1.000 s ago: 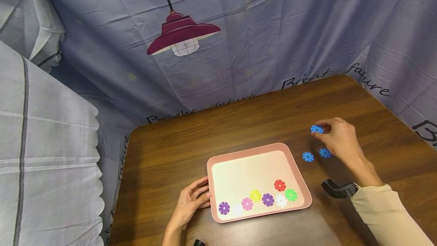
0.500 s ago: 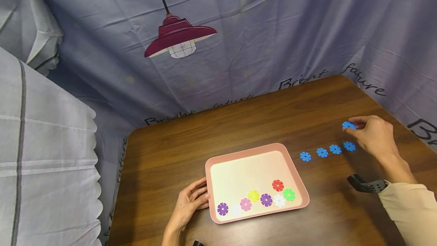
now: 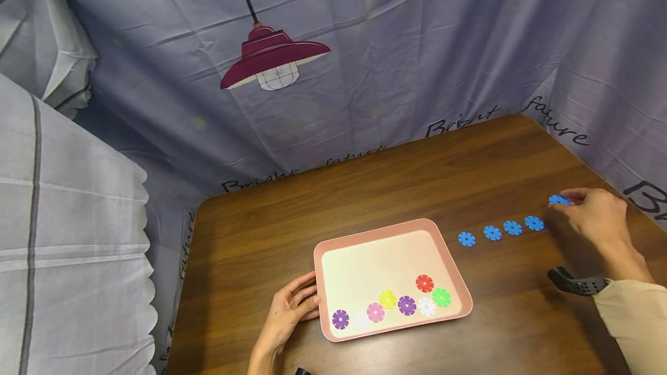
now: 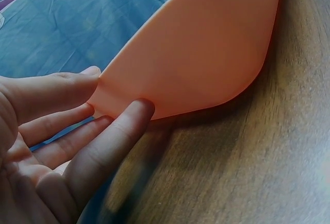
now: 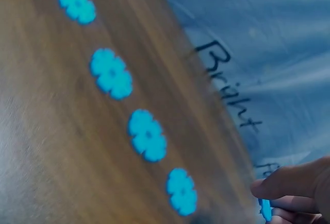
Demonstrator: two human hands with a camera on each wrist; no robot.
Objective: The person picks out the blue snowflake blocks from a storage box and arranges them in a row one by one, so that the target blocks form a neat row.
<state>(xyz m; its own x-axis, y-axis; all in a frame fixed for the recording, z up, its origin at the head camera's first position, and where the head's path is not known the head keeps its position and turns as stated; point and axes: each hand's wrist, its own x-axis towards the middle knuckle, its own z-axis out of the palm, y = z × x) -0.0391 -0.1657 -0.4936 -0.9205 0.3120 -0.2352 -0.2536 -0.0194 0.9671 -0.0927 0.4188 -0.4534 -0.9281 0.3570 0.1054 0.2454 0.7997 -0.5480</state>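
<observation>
My right hand (image 3: 599,216) pinches a blue notched plastic disc (image 3: 559,200) between thumb and fingers at the table's right side. In the right wrist view the held disc (image 5: 265,209) shows edge-on under a fingertip. Beside it, similar blue discs (image 3: 534,223) lie flat in a spaced row. My left hand (image 3: 289,308) touches the left wall of a pink tray (image 3: 393,235), its fingers fairly straight. The left wrist view has the fingertips against the tray's outer wall (image 4: 196,54). Inside the tray lie several discs, among them a red one (image 3: 424,283) and a green one (image 3: 441,297).
The wooden table (image 3: 271,219) has rounded far corners. Printed curtains (image 3: 391,74) hang along its back and right, and a pale curtain (image 3: 88,236) falls at the left. A black wrist strap (image 3: 578,283) is on the right arm.
My right hand has moved right along the row with a disc, then lowered toward the table beyond the row's right end. More blue discs lie uncovered. The left hand stays at the tray.
</observation>
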